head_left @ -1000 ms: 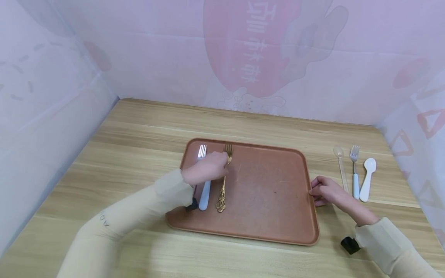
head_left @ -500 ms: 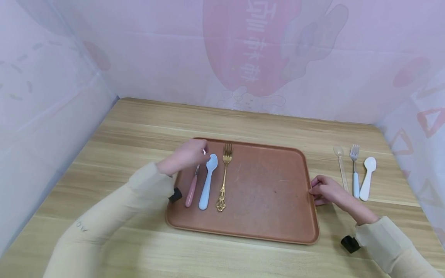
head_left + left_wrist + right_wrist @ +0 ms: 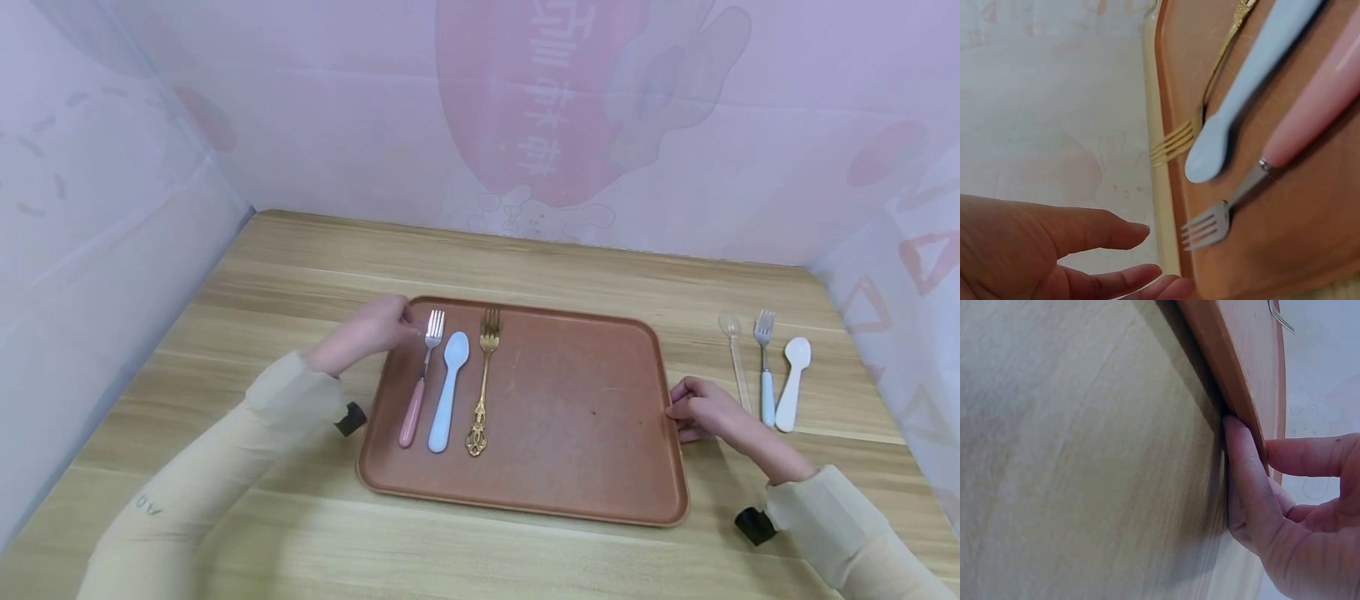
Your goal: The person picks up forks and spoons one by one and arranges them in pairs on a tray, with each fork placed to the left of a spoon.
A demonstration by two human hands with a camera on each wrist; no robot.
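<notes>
Both arms wear long, snug beige sleeves reaching the wrists. The left sleeve (image 3: 217, 475) bears small dark lettering. A small black device (image 3: 753, 527) sits under each wrist.

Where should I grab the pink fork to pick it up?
Probably pinch the pink fork by its thick pink handle, coming from above. It lies flat on the tray, tines pointing away, the blue spoon close beside it, so fingers fit best lengthwise.
</notes>
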